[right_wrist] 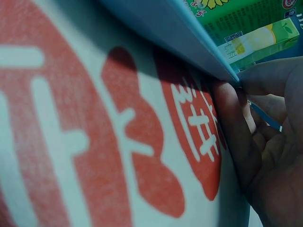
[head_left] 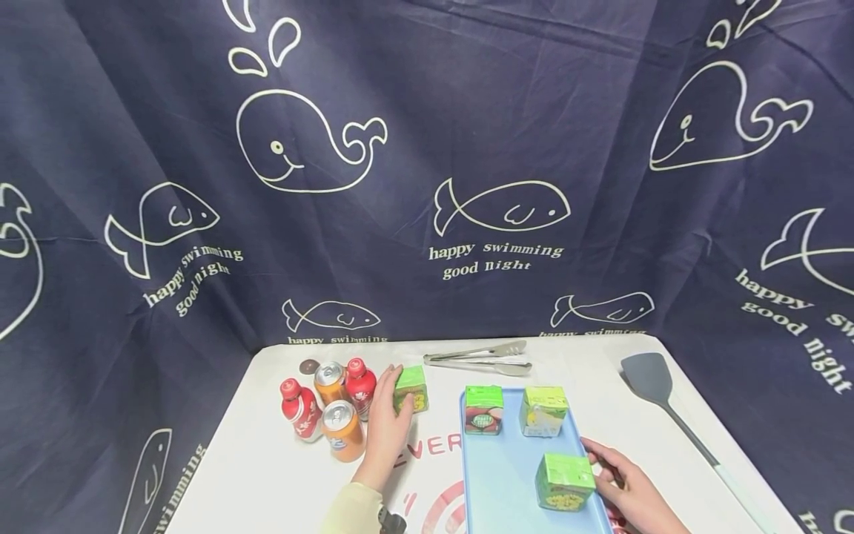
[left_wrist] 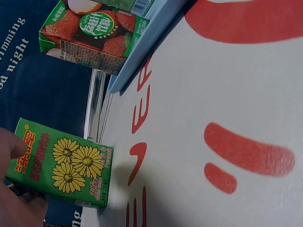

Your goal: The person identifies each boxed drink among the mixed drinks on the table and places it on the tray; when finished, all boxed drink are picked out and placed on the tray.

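Note:
My left hand (head_left: 387,419) holds a green drink carton (head_left: 411,387) between thumb and fingers, beside the bottles and cans. Yellow flowers show on this carton (left_wrist: 71,165) in the left wrist view, its base at or close to the table. At the right, my right hand (head_left: 630,482) pinches the rim of a light blue tray (head_left: 497,478); the right wrist view shows thumb and finger at that rim (right_wrist: 208,52). The tray bears a red-and-green fruit carton (head_left: 483,411), a yellow-green carton (head_left: 543,411) and another green carton (head_left: 565,482).
Two red bottles (head_left: 301,409) and two orange cans (head_left: 343,432) cluster left of my left hand. Metal tongs (head_left: 477,358) lie at the back edge. A grey spatula (head_left: 647,378) lies along the right side. Behind the white table hangs a dark blue curtain (head_left: 414,111).

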{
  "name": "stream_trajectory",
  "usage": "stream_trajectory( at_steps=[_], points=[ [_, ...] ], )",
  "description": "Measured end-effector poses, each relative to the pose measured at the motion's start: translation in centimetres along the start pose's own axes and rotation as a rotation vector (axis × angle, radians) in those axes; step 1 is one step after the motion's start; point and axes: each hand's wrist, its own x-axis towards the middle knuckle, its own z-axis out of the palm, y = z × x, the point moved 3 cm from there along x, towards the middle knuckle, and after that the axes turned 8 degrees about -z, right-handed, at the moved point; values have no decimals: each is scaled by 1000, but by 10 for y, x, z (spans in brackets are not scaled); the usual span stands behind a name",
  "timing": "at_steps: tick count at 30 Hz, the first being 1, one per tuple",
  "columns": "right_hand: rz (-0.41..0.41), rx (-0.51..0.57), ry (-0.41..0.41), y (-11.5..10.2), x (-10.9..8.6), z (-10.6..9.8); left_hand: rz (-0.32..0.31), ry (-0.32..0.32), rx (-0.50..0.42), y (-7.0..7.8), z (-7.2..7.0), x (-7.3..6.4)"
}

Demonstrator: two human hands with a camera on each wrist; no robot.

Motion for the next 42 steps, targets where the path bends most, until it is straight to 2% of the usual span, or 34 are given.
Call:
stream_trajectory(
  at_steps=[13,24,31,38,42],
  points=[
    [-20,-25,0,2,-1,-1,20,73,1,2,-4,-6],
    [-29,-38,-1,1,-1,-1,87,63,1,-1,-9,-17],
    [-30,-32,0,1,0,-1,91,54,-42,-1,-11,-19],
    [-44,-77,5,1,0,-1,111,61,-80,-1,-13,-18],
    [-48,-71,4,0,-1,-1,96,48,-122,-2,-14,-18]
  ],
)
